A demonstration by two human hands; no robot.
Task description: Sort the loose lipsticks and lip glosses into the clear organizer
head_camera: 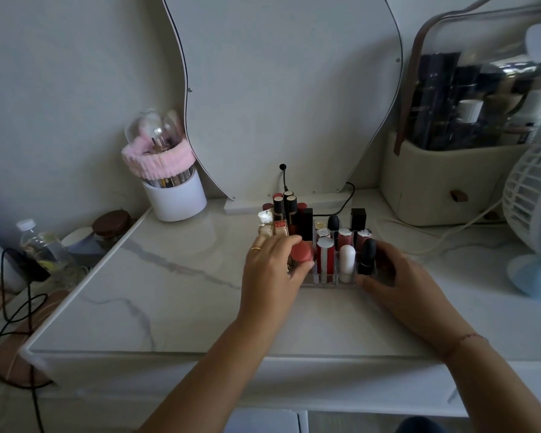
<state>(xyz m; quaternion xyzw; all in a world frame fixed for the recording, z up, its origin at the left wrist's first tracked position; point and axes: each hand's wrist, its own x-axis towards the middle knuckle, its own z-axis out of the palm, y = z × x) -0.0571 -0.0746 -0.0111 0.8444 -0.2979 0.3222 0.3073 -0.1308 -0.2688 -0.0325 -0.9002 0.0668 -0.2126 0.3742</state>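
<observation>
The clear organizer [331, 281] stands on the white marble tabletop [175, 295], in front of the mirror. Several lipsticks and lip glosses stand upright in its cells, among them a white tube [347, 259], a black bullet lipstick [367, 256] and a red gloss with a white cap [325, 257]. My left hand [272, 270] wraps the organizer's left end, fingers around a red-capped lipstick [302, 254]. My right hand [394, 278] grips the organizer's right end, thumb along its front corner. Tall black and gold tubes [289, 210] fill the back left cells.
A white brush holder with a pink headband [169, 179] stands at back left. A beige cosmetics case [444, 179] and a white fan [531, 195] crowd the right. A black cable [341, 207] runs behind the organizer. Bottles and jars [41, 245] sit off the table's left edge.
</observation>
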